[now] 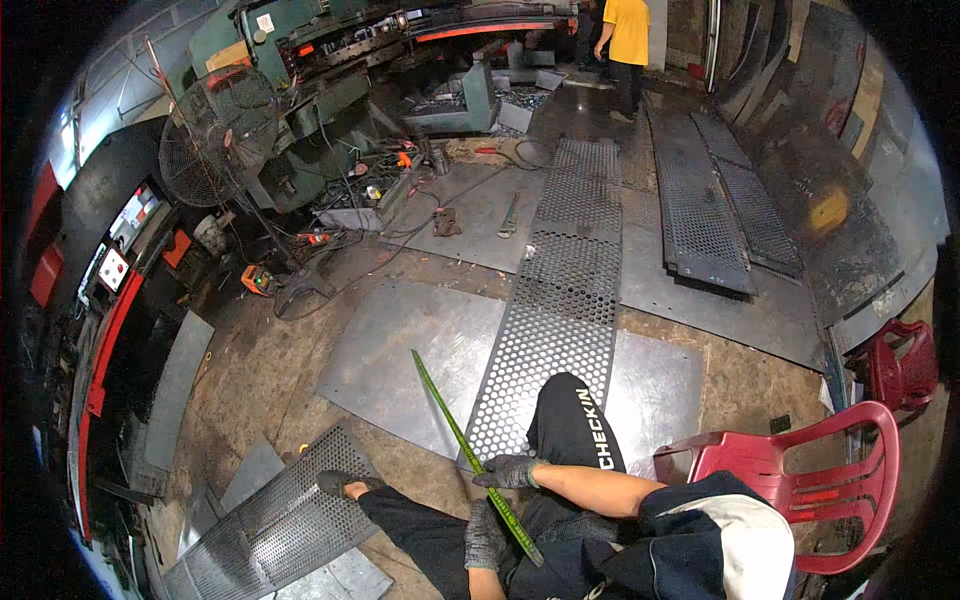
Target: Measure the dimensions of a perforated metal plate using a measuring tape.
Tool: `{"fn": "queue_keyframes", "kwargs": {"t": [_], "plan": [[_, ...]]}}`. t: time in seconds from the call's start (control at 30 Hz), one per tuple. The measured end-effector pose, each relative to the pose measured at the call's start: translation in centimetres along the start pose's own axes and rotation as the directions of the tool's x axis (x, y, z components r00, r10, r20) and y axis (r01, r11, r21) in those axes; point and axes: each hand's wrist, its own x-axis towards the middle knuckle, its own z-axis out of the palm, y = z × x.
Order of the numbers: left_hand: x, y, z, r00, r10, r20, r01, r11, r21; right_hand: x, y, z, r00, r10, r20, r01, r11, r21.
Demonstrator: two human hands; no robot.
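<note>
A long, narrow green strip (448, 408) with dark cross marks slants across my lap, its thin end pointing away to the upper left. It resembles a measuring tape blade, but I cannot make out its kind for certain. My right hand (508, 471), in a grey glove, has its fingers closed on the strip's middle. Just below, my left hand (485, 538), also gloved in grey, is closed against the strip's lower part; its fingertips are partly hidden. Beyond my right knee, a perforated metal sheet (548, 345) lies lengthwise on flat grey plates (400, 335).
More perforated sheets lie at far right (700, 210) and by my left foot (275, 505). A red plastic chair (840, 470) stands at right. Left are a fan (205, 150) and cables. A wrench (509, 215) rests on a plate. Someone in a yellow shirt (627, 32) stands at the back.
</note>
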Motion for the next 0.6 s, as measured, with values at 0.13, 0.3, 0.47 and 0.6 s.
{"fn": "queue_keyframes", "kwargs": {"t": [0.13, 0.3, 0.47, 0.6], "plan": [[-0.4, 5.3, 3.5, 0.994, -0.1, 0.032, 0.095, 0.989, 0.116, 0.2, 1.5, 0.3, 0.996, 0.012, -0.084, -0.003, 0.994, 0.109], [0.1, 6.7, 4.0, 0.863, -0.506, -0.004, 0.398, 0.684, -0.612, 0.8, 1.5, 0.3, 0.992, 0.04, -0.116, -0.031, 0.996, 0.08], [-0.3, 7.6, 4.2, 0.891, -0.454, 0.024, 0.389, 0.735, -0.556, 1.1, 2.1, 0.7, 0.994, 0.071, -0.083, -0.064, 0.995, 0.081], [-0.2, 5.8, 3.1, 0.875, -0.477, 0.078, 0.415, 0.658, -0.628, 1.8, 2.7, 1.2, 0.993, 0.035, -0.111, -0.027, 0.997, 0.077]]}}
